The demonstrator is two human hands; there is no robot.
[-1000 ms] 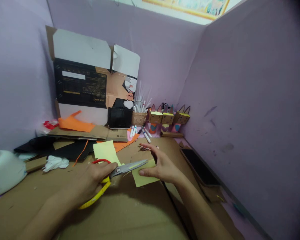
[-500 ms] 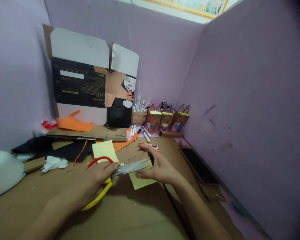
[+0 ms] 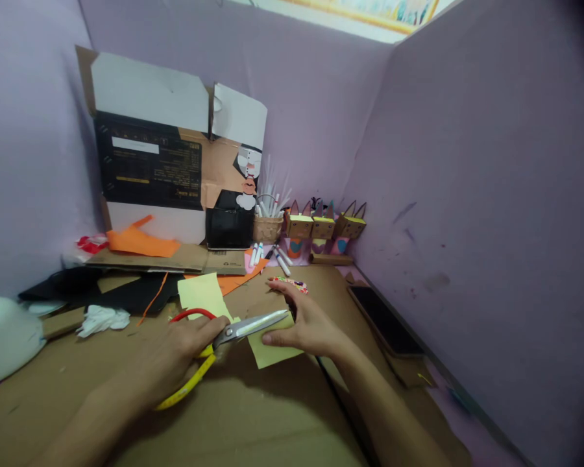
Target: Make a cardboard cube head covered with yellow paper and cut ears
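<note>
My left hand [image 3: 192, 344] is closed around the red and yellow handles of a pair of scissors [image 3: 255, 324], whose blades point right and lie nearly together. Between thumb and fingers, my right hand [image 3: 309, 324] pinches a piece of pale yellow paper [image 3: 275, 350]. The blades reach across the upper part of this paper, close to my right fingertips. Behind the scissors, a second yellow paper [image 3: 204, 293] lies on the cardboard. Just past my right fingers is a small floral-patterned item [image 3: 292, 283].
Cardboard [image 3: 214, 421] covers the tabletop. A flattened box [image 3: 150, 162] leans on the back wall, near a basket of pens [image 3: 268, 228] and three paper animal figures [image 3: 324, 227]. A dark tablet-like slab [image 3: 384, 321] lies right; a white rounded object [image 3: 7, 337] stands left.
The scissor blades have closed from slightly apart to nearly together across the yellow paper. Both hands keep almost the same place, and the whole view has shifted slightly.
</note>
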